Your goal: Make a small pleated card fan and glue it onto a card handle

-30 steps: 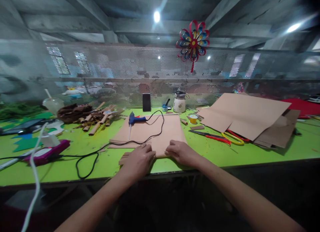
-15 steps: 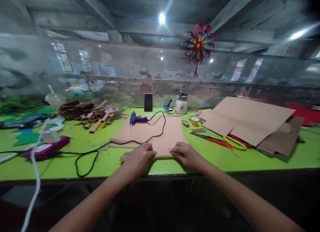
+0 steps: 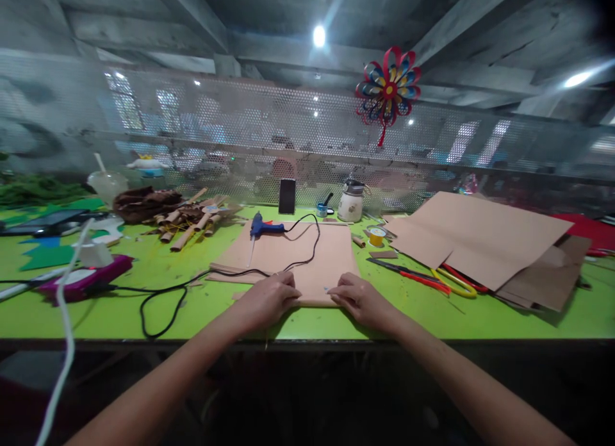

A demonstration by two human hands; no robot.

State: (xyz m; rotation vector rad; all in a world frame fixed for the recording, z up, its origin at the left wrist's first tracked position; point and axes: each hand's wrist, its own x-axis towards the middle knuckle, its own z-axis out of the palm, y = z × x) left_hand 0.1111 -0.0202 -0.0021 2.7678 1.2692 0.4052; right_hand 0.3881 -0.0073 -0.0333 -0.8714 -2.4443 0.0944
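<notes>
Brown kraft paper (image 3: 331, 257) lies on the green table, its near edge looking folded or rolled. My left hand (image 3: 270, 298) is closed on the left part of that edge, fingertips pressed down against the paper. On the right part, my right hand (image 3: 361, 300) pinches the same edge, thumb and fingers together. Between the hands a short stretch of the edge shows. A blue glue gun (image 3: 264, 227) rests on the paper beyond my hands, its black cord (image 3: 240, 272) running left across the sheet.
Scissors with red and yellow handles (image 3: 435, 280) and a stack of brown sheets (image 3: 480, 238) lie to the right. A yellow tape roll (image 3: 376, 236), a flask (image 3: 350, 202) and a phone (image 3: 287, 197) stand behind. Leftward are paper tubes (image 3: 185, 238) and a purple power strip (image 3: 103, 276).
The view has shifted slightly. Both hands keep hold of the paper's near edge in almost the same place, and the glue gun has not moved on the sheet.
</notes>
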